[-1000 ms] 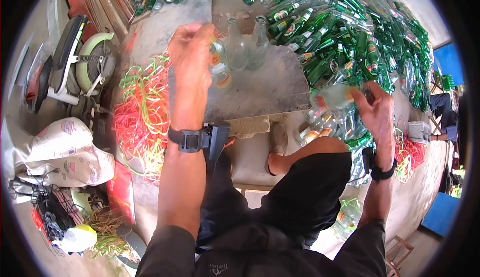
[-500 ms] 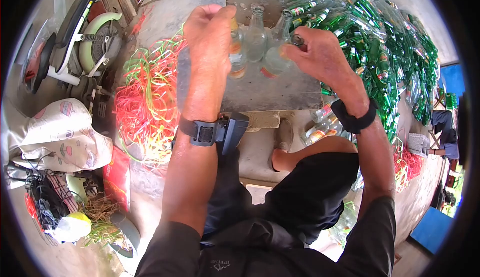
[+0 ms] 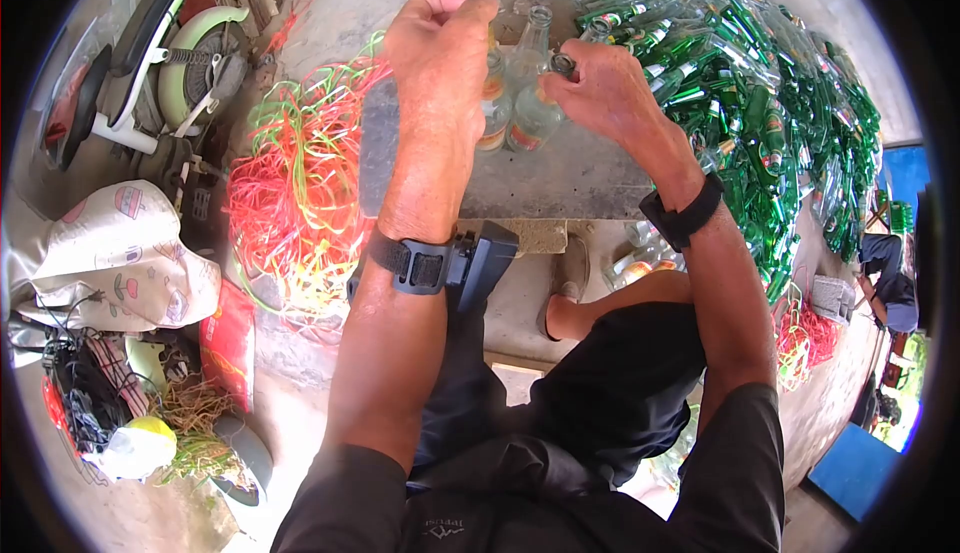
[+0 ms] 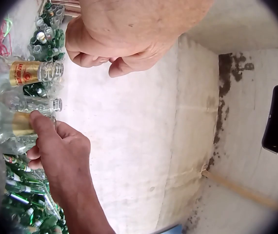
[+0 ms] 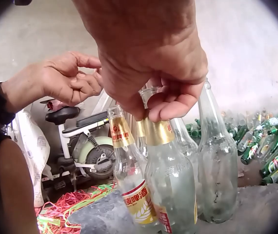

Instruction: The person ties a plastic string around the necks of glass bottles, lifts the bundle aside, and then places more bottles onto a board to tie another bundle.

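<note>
While the big heap (image 3: 725,83) seems left, your board (image 3: 570,185) holds a few standing bottles (image 5: 217,165)

Beside them, one clear bottle (image 5: 170,170) is gripped by the neck in your right hand (image 3: 608,91); your left hand (image 3: 437,68), loosely curled, looks empty

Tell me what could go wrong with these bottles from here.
The held bottle, its neck in the right hand, might knock the wheat-labelled bottle close beside it. If one tipped, it could roll off the grey slab and break. The mostly green bottle heap nearby might also slide.
</note>
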A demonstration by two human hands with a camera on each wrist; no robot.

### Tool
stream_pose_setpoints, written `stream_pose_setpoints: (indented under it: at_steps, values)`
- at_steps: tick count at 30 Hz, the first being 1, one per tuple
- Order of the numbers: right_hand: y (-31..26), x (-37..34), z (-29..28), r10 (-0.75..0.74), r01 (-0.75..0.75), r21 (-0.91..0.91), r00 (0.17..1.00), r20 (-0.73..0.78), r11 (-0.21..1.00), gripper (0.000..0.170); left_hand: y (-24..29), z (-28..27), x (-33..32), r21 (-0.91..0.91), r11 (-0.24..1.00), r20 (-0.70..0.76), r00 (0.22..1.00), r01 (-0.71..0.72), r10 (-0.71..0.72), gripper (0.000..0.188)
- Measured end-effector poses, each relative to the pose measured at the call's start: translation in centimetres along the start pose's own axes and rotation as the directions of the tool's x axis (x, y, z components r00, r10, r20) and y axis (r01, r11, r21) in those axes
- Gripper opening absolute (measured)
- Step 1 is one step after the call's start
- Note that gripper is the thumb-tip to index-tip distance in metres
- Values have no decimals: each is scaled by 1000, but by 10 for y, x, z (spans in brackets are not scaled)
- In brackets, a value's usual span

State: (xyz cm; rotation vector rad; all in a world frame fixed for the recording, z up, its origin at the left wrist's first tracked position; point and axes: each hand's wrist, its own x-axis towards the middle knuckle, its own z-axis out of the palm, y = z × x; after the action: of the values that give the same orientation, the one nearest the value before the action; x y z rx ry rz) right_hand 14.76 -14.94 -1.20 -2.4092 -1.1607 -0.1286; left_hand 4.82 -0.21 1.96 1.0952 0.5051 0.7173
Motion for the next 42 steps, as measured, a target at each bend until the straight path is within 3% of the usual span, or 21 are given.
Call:
stream_pose_setpoints:
  at_steps: [10, 13, 15, 16, 18, 19, 23, 25, 29, 33, 34, 36, 37, 39, 40, 42]
  values:
    - [5, 5, 4, 83, -83, 96, 997, 7, 992, 35, 0, 4, -1, -48, 998, -9, 999, 35, -35, 26]
    - [8, 2, 5, 62, -58, 104, 997, -35, 993, 40, 0, 4, 1, -12, 999, -21, 999, 38, -39, 28]
    - [15, -2, 1, -77, 85, 130, 995, -61, 988, 42, -5, 0, 4, -43, 999, 27, 1000, 18, -17, 28]
    - [19, -9, -6, -46, 53, 118, 997, -62, 992, 42, -9, -2, 6, -80, 997, 48, 999, -15, 19, 27]
    - [25, -17, -27, 26, -38, 371, 999, 38, 928, 37, -5, -1, 6, -44, 999, 38, 999, 22, -20, 26]
    - [26, -22, -46, 151, -213, 394, 971, 184, 894, 36, -2, -1, 5, -3, 999, 5, 999, 38, -38, 24]
    - [74, -68, -95, 332, -368, 445, 930, 159, 816, 28, -1, -4, 6, 42, 996, 43, 996, 76, -77, 22]
    - [112, -102, -104, 462, -496, 405, 867, 186, 768, 26, -2, -7, 9, 21, 1000, 91, 996, 15, -17, 26]
    - [190, -188, -83, 763, -770, 345, 617, 192, 536, 21, -1, -3, 5, 60, 998, 94, 995, 18, -24, 23]
    - [241, -280, -19, 860, -857, 397, 445, 249, 328, 19, 1, 4, -1, 74, 996, 101, 993, 47, -55, 22]
    - [243, -296, -4, 863, -858, 402, 439, 249, 321, 19, 0, 5, -2, 79, 996, 107, 993, 49, -57, 22]
    - [247, -325, 23, 923, -927, 278, 316, 219, 251, 21, 0, 5, -2, 78, 995, 93, 994, 59, -66, 22]
    - [259, -345, 41, 925, -928, 282, 310, 219, 244, 21, 0, 5, -2, 92, 994, 97, 993, 62, -71, 22]
    - [281, -382, 69, 842, -856, -97, 517, -156, 508, 30, 0, 5, -2, 108, 993, 93, 994, 52, -62, 21]
    - [275, -386, 67, 847, -860, -96, 510, -154, 500, 30, 0, 5, -1, 122, 992, 83, 995, 44, -54, 21]
    - [263, -390, 57, 916, -938, -161, 338, -218, 308, 42, -1, 4, 1, 146, 988, 92, 994, 41, -55, 21]
